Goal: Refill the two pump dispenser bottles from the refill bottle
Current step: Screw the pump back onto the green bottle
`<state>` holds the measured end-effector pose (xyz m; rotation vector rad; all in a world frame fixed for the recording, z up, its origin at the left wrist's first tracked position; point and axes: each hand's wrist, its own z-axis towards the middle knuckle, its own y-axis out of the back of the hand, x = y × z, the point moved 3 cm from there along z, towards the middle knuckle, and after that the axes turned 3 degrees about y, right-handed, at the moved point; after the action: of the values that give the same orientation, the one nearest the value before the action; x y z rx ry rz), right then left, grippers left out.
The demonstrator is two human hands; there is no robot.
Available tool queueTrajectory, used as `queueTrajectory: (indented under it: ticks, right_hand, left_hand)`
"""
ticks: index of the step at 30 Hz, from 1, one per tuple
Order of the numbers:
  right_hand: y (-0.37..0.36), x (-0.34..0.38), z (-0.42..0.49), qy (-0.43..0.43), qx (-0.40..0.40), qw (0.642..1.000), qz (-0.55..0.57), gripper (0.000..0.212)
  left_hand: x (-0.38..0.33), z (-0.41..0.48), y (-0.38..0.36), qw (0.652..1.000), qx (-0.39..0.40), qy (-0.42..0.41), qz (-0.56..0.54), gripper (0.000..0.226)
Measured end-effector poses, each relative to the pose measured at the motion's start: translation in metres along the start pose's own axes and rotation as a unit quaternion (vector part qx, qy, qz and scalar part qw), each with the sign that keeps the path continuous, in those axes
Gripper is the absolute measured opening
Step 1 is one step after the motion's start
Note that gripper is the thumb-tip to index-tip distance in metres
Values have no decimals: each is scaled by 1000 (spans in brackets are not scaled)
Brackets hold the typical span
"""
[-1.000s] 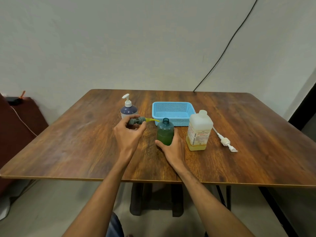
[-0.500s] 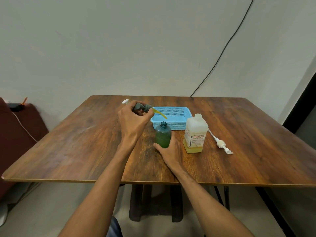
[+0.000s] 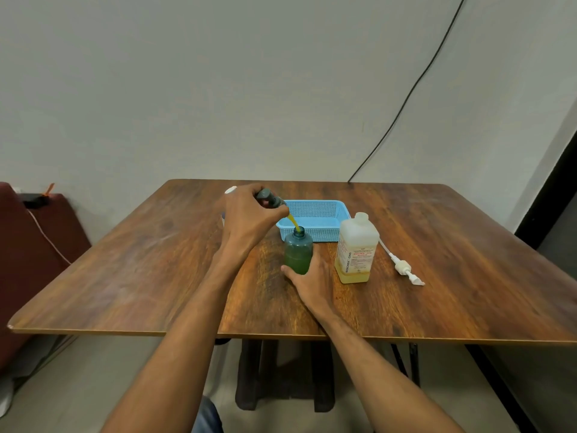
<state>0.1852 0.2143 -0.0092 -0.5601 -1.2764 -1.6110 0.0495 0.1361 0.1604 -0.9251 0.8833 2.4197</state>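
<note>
A green pump bottle stands open-necked near the middle of the wooden table. My right hand holds its base. My left hand grips the grey pump head above the bottle, and its yellow dip tube has its tip at the bottle's neck. The white refill bottle, with a little yellow liquid at its bottom, stands uncapped to the right. Behind my left hand, only the white pump tip of the second dispenser bottle shows.
A blue plastic basket sits behind the green bottle. A loose white pump with its tube lies right of the refill bottle. A black cable runs down the wall to the table's far edge. A dark red seat stands at the left.
My left hand lifted the grey pump head and swung it over the green bottle, bringing the yellow tube's tip down to the neck. My right hand stayed on the bottle.
</note>
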Motion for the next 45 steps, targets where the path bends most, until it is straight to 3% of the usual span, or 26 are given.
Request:
queueTrajectory:
  ticks: [10,17,28,35,40,45]
  right_hand:
    - [-3,-3,1,8,-4,1000,17,90]
    - [-1,-2,2,3,-5,1000,28,90]
    - [-2,-3,4,-1,-8,1000,20,87]
    - [1,-1,5,-1,-10,1000,28,83]
    - [0,0,3,0,-10,1000,28,88]
    - [0,0,2,0,-11,1000,29,90]
  left_hand:
    - [25,1,-46,994,107,30,-8,25]
    - [31,-4,-61,994,100,35,-30,42]
    - [47,-11,-75,989,104,88,-57,24]
    - [52,-17,-73,975,151,97,-132,38]
    - [59,-28,-79,961,89,143,-220,49]
    - [52,-29,-88,979,42,110,-169,39]
